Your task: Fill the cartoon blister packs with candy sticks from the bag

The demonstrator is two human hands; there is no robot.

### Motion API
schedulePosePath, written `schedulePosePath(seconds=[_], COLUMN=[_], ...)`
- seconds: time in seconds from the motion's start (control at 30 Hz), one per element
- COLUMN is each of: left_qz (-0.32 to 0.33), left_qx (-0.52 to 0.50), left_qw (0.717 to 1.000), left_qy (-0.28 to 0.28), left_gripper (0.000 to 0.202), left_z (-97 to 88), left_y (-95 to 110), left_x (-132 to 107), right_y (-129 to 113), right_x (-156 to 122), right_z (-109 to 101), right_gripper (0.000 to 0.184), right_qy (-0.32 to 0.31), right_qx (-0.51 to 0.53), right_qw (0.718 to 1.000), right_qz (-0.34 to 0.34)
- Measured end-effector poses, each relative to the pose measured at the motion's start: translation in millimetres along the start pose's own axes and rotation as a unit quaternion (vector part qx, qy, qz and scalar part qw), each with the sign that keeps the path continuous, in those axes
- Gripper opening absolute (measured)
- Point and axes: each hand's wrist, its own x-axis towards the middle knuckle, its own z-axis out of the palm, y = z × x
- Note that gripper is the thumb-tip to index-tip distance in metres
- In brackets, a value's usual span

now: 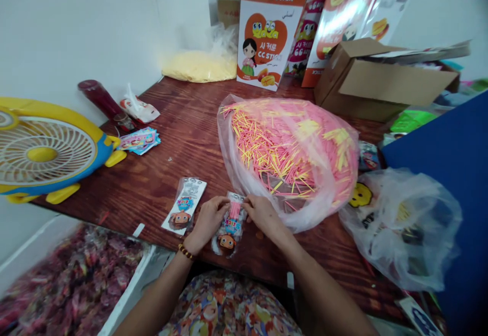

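My left hand point(208, 220) and my right hand point(263, 214) both pinch the top of a small clear printed packet point(230, 226) lying on the wooden table point(163, 173). Pink sticks show inside the packet's upper part. A second, empty-looking packet point(185, 205) lies flat just left of my left hand. Right behind my right hand sits a big clear plastic bag point(290, 158) full of loose pink and yellow sticks, its mouth toward my hands.
A yellow and blue fan point(41, 150) stands at the left. More packets point(140, 140) lie beyond it. Cardboard boxes point(377, 79) and CC Stick cartons point(267, 31) line the back. A crumpled plastic bag point(404, 224) lies at right, a bin of filled packets point(72, 280) lower left.
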Motion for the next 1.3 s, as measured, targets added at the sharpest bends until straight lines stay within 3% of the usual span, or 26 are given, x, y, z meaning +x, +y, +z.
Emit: schedulePosePath(seconds=[0.13,0.27,0.37,0.47,0.57,0.8,0.97,1.13,1.3], left_qz=[0.012,0.033,-0.055,-0.146,-0.177,-0.213,-0.231,-0.228,-0.208], left_qx=[0.022,0.138,0.322,0.407,0.414,0.379,0.325,0.322,0.277], left_qw=[0.998,0.975,0.926,0.887,0.881,0.885,0.900,0.903,0.916], left_qy=[0.051,0.170,0.188,0.159,0.145,0.166,0.177,0.168,0.201], left_gripper=[0.031,0.037,0.048,0.058,0.061,0.066,0.070,0.069,0.066], left_z=[-6.1,-40.4,-64.2,-71.5,-67.7,-68.4,-72.3,-75.4,-78.4], left_y=[-9.2,-26.0,-36.7,-41.1,-43.0,-43.0,-43.6,-51.2,-60.8], left_x=[1.5,5.8,6.1,4.8,4.8,10.0,14.6,17.2,19.0], right_y=[-0.4,38.1,81.4,111.0,117.9,101.3,100.1,105.4,110.6], right_x=[-0.3,10.2,23.5,36.3,47.0,74.3,80.0,77.5,83.1], right_z=[-21.2,-73.4,-112.6,-135.6,-141.1,-139.6,-146.7,-146.8,-147.7], right_gripper=[0.016,0.025,0.025,0.024,0.024,0.017,0.017,0.019,0.018], right_qy=[0.045,0.144,0.212,0.198,0.165,0.136,0.094,0.099,0.081], right_qx=[-0.046,-0.081,-0.201,-0.328,-0.403,-0.492,-0.493,-0.505,-0.515], right_qw=[0.998,0.986,0.956,0.923,0.895,0.840,0.837,0.824,0.812], right_qz=[-0.018,-0.014,0.001,-0.042,-0.091,-0.183,-0.217,-0.237,-0.261])
